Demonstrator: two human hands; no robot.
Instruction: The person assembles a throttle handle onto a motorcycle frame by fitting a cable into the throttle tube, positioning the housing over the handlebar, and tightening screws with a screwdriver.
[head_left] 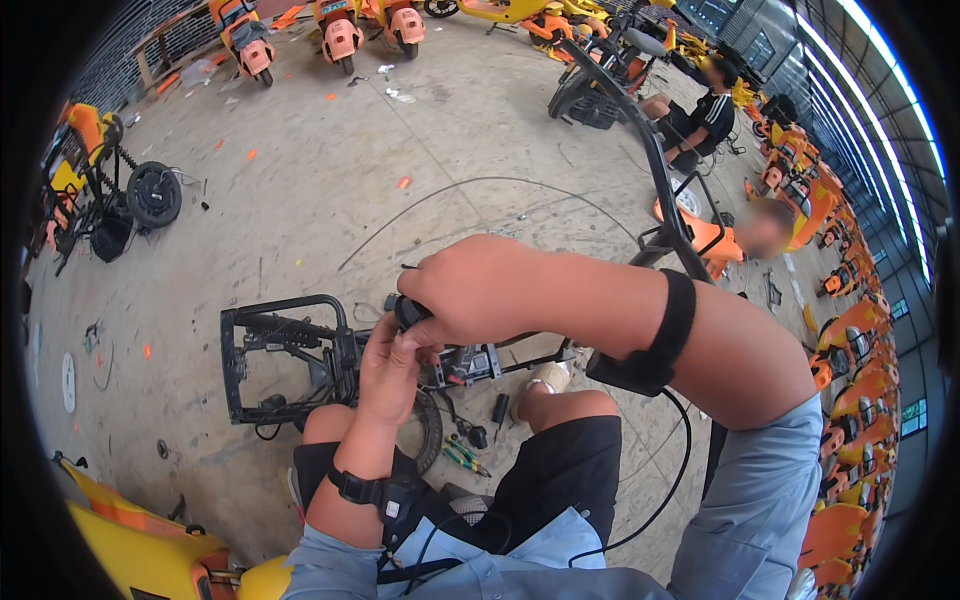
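Looking down from the head camera, the right hand [478,290] is curling tight around a black handlebar grip [408,312]. The fingers are wrapping over the top, so only the dark round end of the grip is poking out on the left side of the fist. The left hand [390,368] is reaching up from below and touching the underside of the same grip, just under the right hand. Its fingers are bending in close, but I cannot tell if they are really squeezing anything, because the right hand is covering their tips.

The grip is sitting at the top of a bare black scooter frame [285,362] that is standing on the concrete floor [330,190], right in front of the person's knees. A black basket-shaped rack is making up the left part of the frame. A small black box with wires [466,364] is hanging under the hands, and the right forearm is hiding much of it.

Green-handled pliers [462,456] are lying on the floor between the legs, partly hidden by the wheel. Both wrists are wearing black straps, with a cable running down from each.

Farther back, orange scooters [342,32] are standing in rows, and another person [700,122] is sitting on the floor, well apart. The dark round rim is cutting off the corners of the picture.
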